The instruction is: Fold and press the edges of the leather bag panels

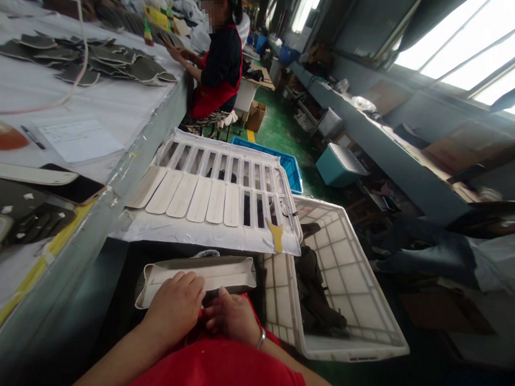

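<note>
A long, flat-bottomed piece with a cream face and dark grey-green sides point(231, 269) lies across my lap. My left hand point(179, 303) rests on its cream face, fingers bent over it and close together. Just right of it, my right hand point(233, 316) is at the near edge of the piece, thumb up and fingers curled; what its fingers grip is hidden. Beyond the piece, a white slotted rack point(208, 233) carries several cream rounded strips point(200, 200) in a row. A yellow forked tool point(277, 235) lies at the rack's right corner.
A white crate point(350, 269) with dark pieces stands at the right, a blue crate point(293, 174) behind the rack. On the left table point(119, 116) are stacked dark pieces point(103, 58), a paper point(79, 138), a pen and a phone. A person in a red apron point(220, 68) sits beyond.
</note>
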A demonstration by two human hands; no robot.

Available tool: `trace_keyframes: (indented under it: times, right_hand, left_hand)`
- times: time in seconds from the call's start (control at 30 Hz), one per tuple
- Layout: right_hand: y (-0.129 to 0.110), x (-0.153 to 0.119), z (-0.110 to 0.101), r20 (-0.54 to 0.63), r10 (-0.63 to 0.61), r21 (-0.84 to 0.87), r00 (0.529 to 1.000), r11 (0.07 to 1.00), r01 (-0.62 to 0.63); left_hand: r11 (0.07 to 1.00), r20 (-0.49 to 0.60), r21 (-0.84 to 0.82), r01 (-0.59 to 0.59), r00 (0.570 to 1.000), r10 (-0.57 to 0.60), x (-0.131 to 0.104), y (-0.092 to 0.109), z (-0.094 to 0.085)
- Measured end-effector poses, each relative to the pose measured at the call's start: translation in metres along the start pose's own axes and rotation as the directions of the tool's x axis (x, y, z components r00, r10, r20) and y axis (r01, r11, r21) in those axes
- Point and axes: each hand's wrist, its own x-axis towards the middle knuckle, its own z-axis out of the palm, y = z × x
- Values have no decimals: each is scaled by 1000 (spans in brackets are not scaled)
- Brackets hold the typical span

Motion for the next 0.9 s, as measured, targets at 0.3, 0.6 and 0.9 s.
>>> trace_keyframes:
  times: [0.3,0.6,0.9]
  right_hand:
    - [3,2,18,22,-25,-80,999,996,27]
    - [1,1,36,-6,41,-190,999,981,-42]
    - [5,5,61,-42,54,-242,998,968,-62]
  left_hand:
    - [994,-87,110,4,996,6,-5,10,-5]
    - [994,-303,112,-20,952,54,-34,-47,-9]
    - [997,-367,-66,-48,930,21,-40,-67,6]
